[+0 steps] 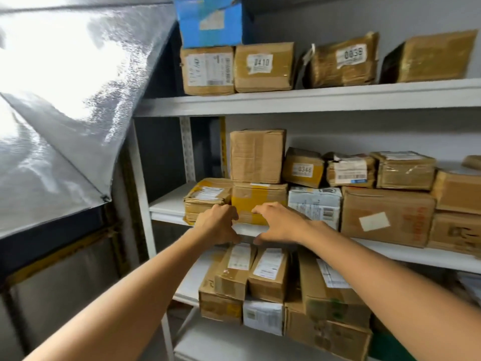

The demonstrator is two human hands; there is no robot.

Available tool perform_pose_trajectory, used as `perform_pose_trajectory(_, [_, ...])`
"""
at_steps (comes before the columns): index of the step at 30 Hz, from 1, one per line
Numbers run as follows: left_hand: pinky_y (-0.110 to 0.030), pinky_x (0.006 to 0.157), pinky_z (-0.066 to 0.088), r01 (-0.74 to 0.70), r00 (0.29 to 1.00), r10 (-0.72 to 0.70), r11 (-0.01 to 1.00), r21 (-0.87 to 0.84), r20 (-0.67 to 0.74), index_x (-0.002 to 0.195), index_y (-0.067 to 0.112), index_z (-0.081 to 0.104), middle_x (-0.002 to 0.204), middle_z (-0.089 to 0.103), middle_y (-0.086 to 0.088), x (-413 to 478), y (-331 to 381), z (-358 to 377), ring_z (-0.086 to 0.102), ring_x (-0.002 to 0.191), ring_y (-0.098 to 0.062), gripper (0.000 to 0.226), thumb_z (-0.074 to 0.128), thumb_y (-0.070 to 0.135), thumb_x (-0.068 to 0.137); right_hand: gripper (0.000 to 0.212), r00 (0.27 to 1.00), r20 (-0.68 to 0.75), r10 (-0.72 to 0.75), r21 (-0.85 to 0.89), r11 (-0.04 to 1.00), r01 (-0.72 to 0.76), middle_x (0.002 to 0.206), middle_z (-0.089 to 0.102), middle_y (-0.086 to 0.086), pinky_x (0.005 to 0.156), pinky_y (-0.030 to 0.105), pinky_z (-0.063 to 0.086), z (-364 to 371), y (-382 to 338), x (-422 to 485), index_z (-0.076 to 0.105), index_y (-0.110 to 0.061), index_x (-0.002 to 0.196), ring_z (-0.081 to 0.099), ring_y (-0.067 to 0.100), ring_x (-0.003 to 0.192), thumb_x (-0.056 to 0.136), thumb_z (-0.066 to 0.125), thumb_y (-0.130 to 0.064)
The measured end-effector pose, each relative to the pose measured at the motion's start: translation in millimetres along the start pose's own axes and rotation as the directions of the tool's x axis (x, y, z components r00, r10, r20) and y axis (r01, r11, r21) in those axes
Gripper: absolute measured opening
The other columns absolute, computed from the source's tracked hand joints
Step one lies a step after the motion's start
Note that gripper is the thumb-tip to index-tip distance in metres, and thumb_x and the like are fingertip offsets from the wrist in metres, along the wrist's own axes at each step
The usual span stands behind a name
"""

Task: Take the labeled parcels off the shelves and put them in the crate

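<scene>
Hands meet at the taped box [257,201] on the shelf [166,204] as we reach for a parcel. Our left hand [218,225] is at its left front corner, fingers bent, thumb dropped below; whether it has a hold we cannot tell. Our right hand [279,225] is spread wide before its front face, fingertips at the tape, gripping nothing. A tall box [257,156] stands on top of the taped box, a flat parcel [207,199] lies just left of it, a white parcel [315,204] just right. We judge the step to be the pick. Next, as we see it: slide it forward without toppling the tall box, or lift that off first. No crate is in view.
</scene>
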State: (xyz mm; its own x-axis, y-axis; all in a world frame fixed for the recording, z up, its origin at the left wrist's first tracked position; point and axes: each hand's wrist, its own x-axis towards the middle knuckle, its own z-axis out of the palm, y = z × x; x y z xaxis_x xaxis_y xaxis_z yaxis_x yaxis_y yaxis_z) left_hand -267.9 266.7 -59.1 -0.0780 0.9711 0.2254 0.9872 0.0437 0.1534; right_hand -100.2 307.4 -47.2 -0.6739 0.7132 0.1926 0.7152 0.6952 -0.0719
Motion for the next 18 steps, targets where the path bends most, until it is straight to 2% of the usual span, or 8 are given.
perform_pose_trajectory(2, [-0.034,0.076,0.054,0.016,1.0,-0.016,1.0,0.001,-0.025,0.117,0.026,0.059,0.113,0.064,0.003,-3,-17,2,0.062,0.098,-0.02,0.056,0.08,0.045,0.069,0.069,1.0,0.011,-0.025,0.0,1.0,0.025,0.136,0.05,0.006,0.097,0.038,0.046,4,-7,12,0.047,-0.018,0.135,0.048,0.024,0.124,0.077,0.075,-0.042])
perform_pose_trajectory(4, [-0.031,0.076,0.052,0.058,0.998,-0.058,0.998,-0.012,-0.033,0.119,0.025,0.058,0.115,0.065,0.002,-7,-32,3,0.062,0.1,-0.021,0.053,0.078,0.042,0.072,0.07,0.999,0.009,-0.044,0.015,0.999,0.044,0.137,0.049,0.005,0.092,0.035,0.046,8,-11,23,0.047,-0.018,0.135,0.048,0.024,0.124,0.076,0.076,-0.044])
perform_pose_trajectory(8, [-0.027,0.067,0.04,0.142,0.989,-0.141,0.99,0.0,-0.037,0.121,0.024,0.056,0.116,0.063,0.001,-6,-53,1,0.059,0.099,-0.02,0.054,0.076,0.043,0.075,0.07,0.997,0.002,-0.073,0.019,0.997,0.073,0.138,0.048,0.003,0.091,0.035,0.045,14,-16,42,0.046,-0.02,0.135,0.048,0.023,0.124,0.076,0.075,-0.045])
perform_pose_trajectory(11, [-0.02,0.057,0.034,0.165,0.984,-0.167,0.986,-0.032,-0.059,0.12,0.023,0.056,0.114,0.064,0.001,2,-68,2,0.055,0.088,-0.014,0.057,0.079,0.041,0.072,0.069,0.997,0.006,-0.076,0.017,0.997,0.076,0.137,0.049,0.003,0.093,0.038,0.047,21,-18,57,0.047,-0.018,0.134,0.048,0.023,0.124,0.077,0.075,-0.044])
perform_pose_trajectory(15, [-0.025,0.063,0.039,0.202,0.979,-0.202,0.979,-0.016,-0.038,0.118,0.024,0.057,0.11,0.066,0.0,15,-88,5,0.056,0.087,-0.016,0.057,0.08,0.041,0.07,0.069,0.995,0.058,-0.081,0.013,0.997,0.081,0.136,0.049,0.005,0.095,0.039,0.047,33,-23,77,0.047,-0.016,0.133,0.049,0.025,0.123,0.077,0.075,-0.044])
perform_pose_trajectory(18, [-0.026,0.061,0.041,0.205,0.978,-0.205,0.979,-0.005,-0.023,0.119,0.023,0.058,0.11,0.066,-0.001,27,-104,3,0.056,0.086,-0.016,0.057,0.081,0.04,0.07,0.069,0.998,0.037,-0.05,0.038,0.998,0.048,0.134,0.05,0.005,0.094,0.036,0.046,39,-28,93,0.047,-0.017,0.133,0.049,0.024,0.122,0.077,0.075,-0.045])
